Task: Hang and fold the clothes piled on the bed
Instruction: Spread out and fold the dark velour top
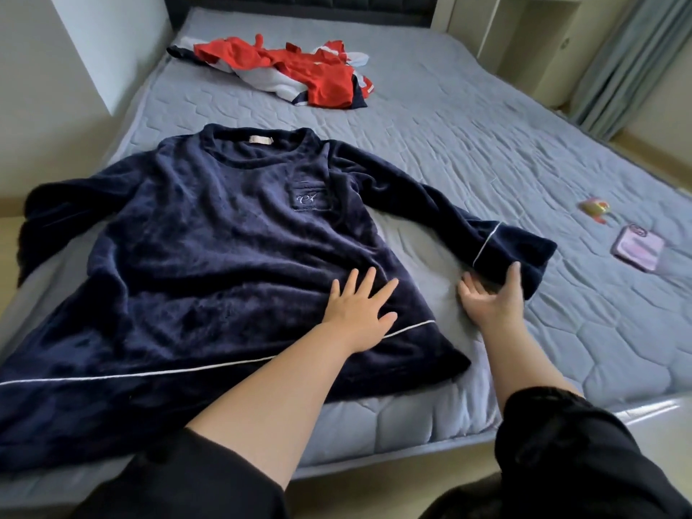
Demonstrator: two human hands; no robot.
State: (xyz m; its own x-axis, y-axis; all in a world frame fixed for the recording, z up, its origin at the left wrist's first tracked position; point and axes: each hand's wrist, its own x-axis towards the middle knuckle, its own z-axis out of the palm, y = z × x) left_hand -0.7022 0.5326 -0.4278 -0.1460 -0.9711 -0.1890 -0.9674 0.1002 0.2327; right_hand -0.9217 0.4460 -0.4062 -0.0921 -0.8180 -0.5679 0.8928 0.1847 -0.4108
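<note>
A navy fleece top (194,234) with white piping lies spread face up on the near left part of the bed (468,151), collar toward the headboard. My left hand (357,307) presses flat on its lower front, fingers straight and spread, just above the hem. My right hand (494,297) is at the cuff (516,245) of the sleeve stretched out to the right. Its thumb lies on the cuff's edge and its fingers are spread over the mattress beside it. A crumpled pile of red, white and navy clothes (296,71) sits farther up the bed.
A pink phone case (638,247) and a small red and yellow item (595,208) lie on the right of the mattress. The top's left sleeve (48,215) hangs over the bed's left edge. A wall stands left and curtains (633,58) hang at the far right.
</note>
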